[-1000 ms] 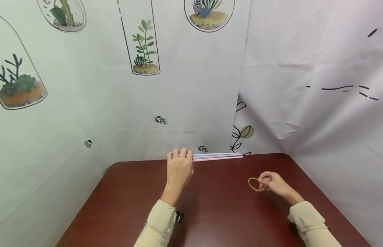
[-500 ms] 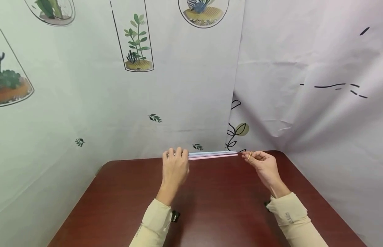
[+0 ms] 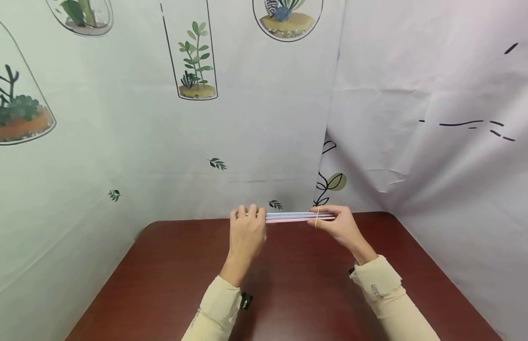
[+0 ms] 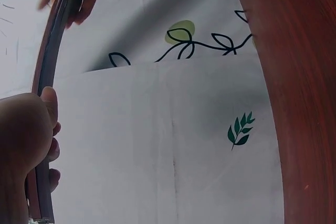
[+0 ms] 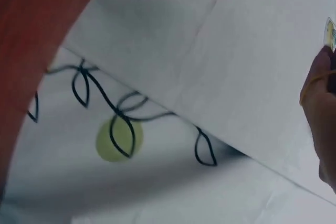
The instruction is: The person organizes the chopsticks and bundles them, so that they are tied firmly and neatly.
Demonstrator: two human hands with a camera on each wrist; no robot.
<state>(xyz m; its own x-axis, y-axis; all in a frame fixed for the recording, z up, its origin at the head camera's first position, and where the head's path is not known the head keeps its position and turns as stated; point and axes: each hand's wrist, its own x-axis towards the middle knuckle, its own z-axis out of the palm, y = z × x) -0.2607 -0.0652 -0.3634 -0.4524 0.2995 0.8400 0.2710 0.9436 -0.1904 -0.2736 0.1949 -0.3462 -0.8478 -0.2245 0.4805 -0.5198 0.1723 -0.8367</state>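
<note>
My left hand (image 3: 247,232) is curled firmly round a bundle of thin sticks (image 3: 289,217), pale blue and pink, with the fingers bent over the top; the left wrist view shows my thumb lying along one side and fingertips poking out on the other. From that grip the sticks run out to my left hand's right, roughly level, to my right hand (image 3: 338,226).

My right thumb and forefinger are held apart, one below and one above the stick ends, with a thin yellow rubber band (image 3: 317,217) stretched over them near the tips. The band crosses the sticks just short of their ends, well apart from my left hand. I cannot tell whether the right fingers touch the sticks, nor how the remaining ones lie.

Below both hands is the dark red table (image 3: 289,284); beyond them hangs a white cloth (image 3: 268,132) printed with plants. A small black device (image 3: 246,300) sits at my left cuff, on the side towards my right arm.
</note>
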